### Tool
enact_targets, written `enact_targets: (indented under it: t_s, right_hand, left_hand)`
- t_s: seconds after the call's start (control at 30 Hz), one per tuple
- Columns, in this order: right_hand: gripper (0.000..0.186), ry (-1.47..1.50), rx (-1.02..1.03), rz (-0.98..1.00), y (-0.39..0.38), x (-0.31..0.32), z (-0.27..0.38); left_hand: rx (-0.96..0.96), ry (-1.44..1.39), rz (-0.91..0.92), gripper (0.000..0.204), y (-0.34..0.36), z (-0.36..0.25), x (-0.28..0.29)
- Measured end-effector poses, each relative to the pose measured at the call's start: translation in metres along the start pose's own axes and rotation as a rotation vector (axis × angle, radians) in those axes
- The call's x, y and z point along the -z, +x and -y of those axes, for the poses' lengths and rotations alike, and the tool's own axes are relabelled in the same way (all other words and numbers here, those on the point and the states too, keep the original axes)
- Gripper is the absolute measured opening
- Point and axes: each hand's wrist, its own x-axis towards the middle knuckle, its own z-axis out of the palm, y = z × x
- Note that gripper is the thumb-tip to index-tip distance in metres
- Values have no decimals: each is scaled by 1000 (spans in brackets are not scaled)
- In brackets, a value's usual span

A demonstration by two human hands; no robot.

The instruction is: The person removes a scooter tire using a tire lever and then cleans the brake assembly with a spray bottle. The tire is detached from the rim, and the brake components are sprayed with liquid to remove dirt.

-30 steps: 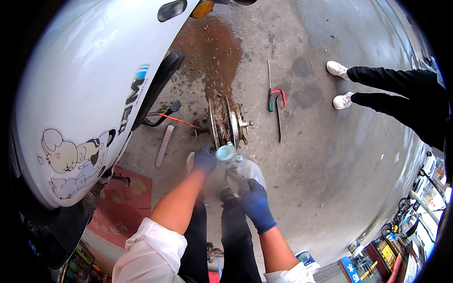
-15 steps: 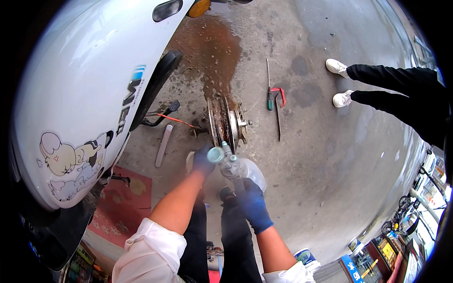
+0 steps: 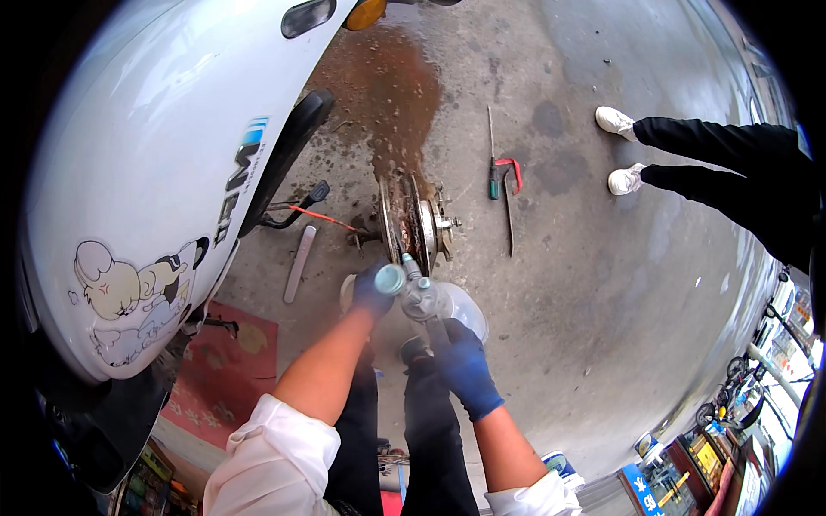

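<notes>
My right hand [image 3: 471, 365], in a blue glove, is closed round the handle of a grey, translucent spray gun [image 3: 420, 301] with a teal nozzle and a round teal cap. A translucent white container [image 3: 465, 311] shows beside the gun; whether they are joined is unclear. The nozzle points at a rusty wheel hub [image 3: 398, 219] on the concrete. My left hand [image 3: 372, 292], also gloved in blue, is at the hub's near left, partly behind the teal cap. Its fingers are hidden. A wet brown stain [image 3: 391, 95] spreads out beyond the hub.
A white scooter body [image 3: 155, 172] fills the left side. A green-handled screwdriver [image 3: 493, 176] and a bar with a red grip [image 3: 511, 185] lie right of the hub. A flat pale strip [image 3: 299, 265] lies left. A person in white shoes [image 3: 626, 179] stands at right.
The spray gun and my right hand have shifted very slightly to the right and down. My left hand stays by the hub. The tools on the floor have not moved.
</notes>
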Motion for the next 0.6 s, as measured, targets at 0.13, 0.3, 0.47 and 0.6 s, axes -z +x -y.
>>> enact_targets:
  t_s: [0.13, 0.3, 0.47, 0.6]
  right_hand:
    - [30, -64, 79, -12, 16, -3, -24]
    - [26, -132, 96, 36, 21, -5, -34]
    - [27, -117, 285, 114, 8, 12, -50]
    - [29, 124, 249, 72, 4, 29, -76]
  left_hand:
    - [-9, 7, -71, 19, 2, 11, -8]
    - [202, 44, 55, 26, 3, -34, 15]
    - [268, 16, 268, 41, 22, -8, 18]
    - [355, -678, 157, 33, 92, -27, 46]
